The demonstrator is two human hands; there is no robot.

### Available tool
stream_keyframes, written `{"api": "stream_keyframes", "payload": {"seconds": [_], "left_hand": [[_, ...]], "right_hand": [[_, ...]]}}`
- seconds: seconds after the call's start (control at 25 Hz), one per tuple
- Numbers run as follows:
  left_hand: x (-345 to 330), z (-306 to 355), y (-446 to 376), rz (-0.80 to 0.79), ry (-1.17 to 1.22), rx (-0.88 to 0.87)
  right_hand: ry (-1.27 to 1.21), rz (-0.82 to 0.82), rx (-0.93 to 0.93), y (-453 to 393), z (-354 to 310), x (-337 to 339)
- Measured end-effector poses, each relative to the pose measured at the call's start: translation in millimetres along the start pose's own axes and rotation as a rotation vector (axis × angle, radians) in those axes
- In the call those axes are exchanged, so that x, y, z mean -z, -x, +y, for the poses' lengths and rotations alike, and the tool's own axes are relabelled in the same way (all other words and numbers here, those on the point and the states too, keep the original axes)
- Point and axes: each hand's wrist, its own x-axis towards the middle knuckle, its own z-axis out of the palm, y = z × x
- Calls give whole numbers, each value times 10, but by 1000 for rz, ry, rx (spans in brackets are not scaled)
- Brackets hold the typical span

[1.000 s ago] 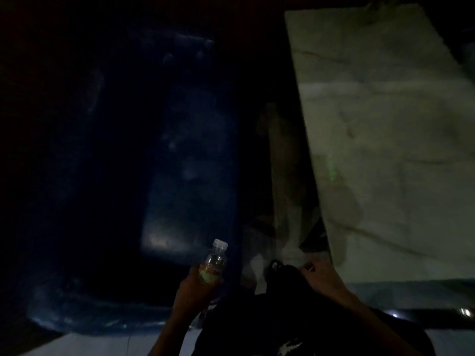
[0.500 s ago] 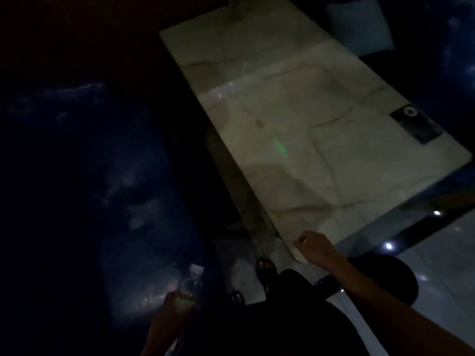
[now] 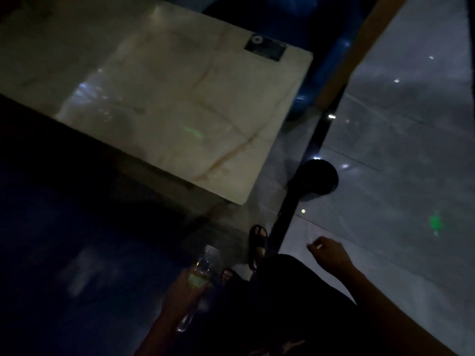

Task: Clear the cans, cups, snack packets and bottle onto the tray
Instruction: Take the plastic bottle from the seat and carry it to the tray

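The room is dark. My left hand (image 3: 183, 291) is wrapped around a clear plastic bottle (image 3: 205, 263) with a white cap and a pale label, held low near my legs. My right hand (image 3: 327, 253) hangs in the air over the floor, fingers loosely curled, with nothing visible in it. A pale marble table (image 3: 180, 104) fills the upper left of the head view. No tray, cans, cups or snack packets show.
A small dark card (image 3: 266, 48) lies near the table's far corner. A round black object (image 3: 314, 179) sits on the grey tiled floor (image 3: 398, 150) beyond the table's near corner. Dark blue seating (image 3: 64, 240) spreads at the left. My sandalled foot (image 3: 258, 242) is below.
The view has swung to the right, so the table has shifted to the upper left. My right hand has come off the table's corner. The bottle stays in my left hand.
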Motion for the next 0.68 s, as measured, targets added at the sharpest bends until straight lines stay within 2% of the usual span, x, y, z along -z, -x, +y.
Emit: {"api": "stream_keyframes", "payload": {"seconds": [0.12, 0.24, 0.36, 0.56, 0.68], "left_hand": [[-227, 672, -82, -131, -105, -97], [-553, 1295, -160, -165, -157, -208], [-877, 1866, -210, -184, -252, -303], [-1399, 2586, -276, -181, -308, -340], [-1589, 2963, -292, -188, -357, -359]], "right_hand": [[-55, 15, -175, 332, 863, -19], [-174, -2, -342, 594, 1512, -50], [-266, 10, -425, 665, 1992, -19], [-295, -34, -375, 301, 2415, 307], [-316, 2, -315, -25, 2438, 618]]}}
